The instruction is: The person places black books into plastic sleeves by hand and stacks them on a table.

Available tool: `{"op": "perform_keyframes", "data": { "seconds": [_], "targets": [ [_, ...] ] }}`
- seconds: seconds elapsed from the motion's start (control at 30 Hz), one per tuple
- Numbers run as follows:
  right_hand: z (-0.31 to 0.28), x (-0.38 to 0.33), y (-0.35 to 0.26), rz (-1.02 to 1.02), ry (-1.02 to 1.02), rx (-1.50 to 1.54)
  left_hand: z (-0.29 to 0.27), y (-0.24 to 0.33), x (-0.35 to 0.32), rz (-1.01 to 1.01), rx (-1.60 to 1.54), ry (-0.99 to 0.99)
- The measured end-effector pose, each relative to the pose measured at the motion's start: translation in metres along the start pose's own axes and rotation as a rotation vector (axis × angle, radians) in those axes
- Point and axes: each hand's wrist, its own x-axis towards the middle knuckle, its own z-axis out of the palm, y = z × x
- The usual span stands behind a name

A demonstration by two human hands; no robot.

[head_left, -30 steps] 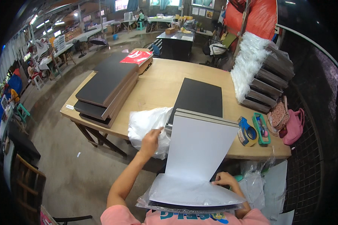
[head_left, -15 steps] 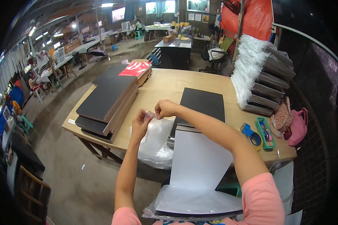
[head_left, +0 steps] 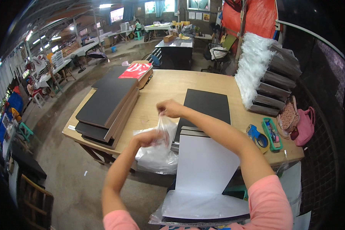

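My right hand [head_left: 170, 108] pinches the edge of a clear plastic bag [head_left: 165, 124] and holds it up above the table. Lower down, my left hand [head_left: 153, 138] is at the same bag, its fingers blurred and partly covered by the film. Beneath lies a pile of clear plastic bags [head_left: 157, 159], hanging over the table's near edge. Just right of it a stack of black boards [head_left: 207, 103] lies partly under my right forearm. A white sheet [head_left: 203, 163] leans from the stack toward my lap, its lower part inside clear plastic [head_left: 203, 207].
Thick black boards [head_left: 107, 99] are stacked on the table's [head_left: 166, 80] left, with a red printed packet [head_left: 136, 71] behind. At right stand plastic-wrapped boards [head_left: 272, 76], a tape dispenser [head_left: 257, 136], a green tray of pens [head_left: 272, 134] and a pink bag [head_left: 306, 124].
My hands have moved apart. The left hand has dropped down into or against the bag, while the right stays high, stretching the film between them.
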Motion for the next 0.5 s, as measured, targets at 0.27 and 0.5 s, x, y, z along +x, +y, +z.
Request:
{"op": "perform_keyframes", "data": {
  "seconds": [0.27,0.5],
  "targets": [
    [-0.033,-0.076,-0.149,-0.321,-1.402,0.779,0.023,-0.015,-0.157,0.61,0.008,-0.213],
    [-0.085,-0.229,-0.118,-0.292,-0.574,1.691,0.057,-0.038,-0.15,0.502,0.513,-0.584]
  ]
}}
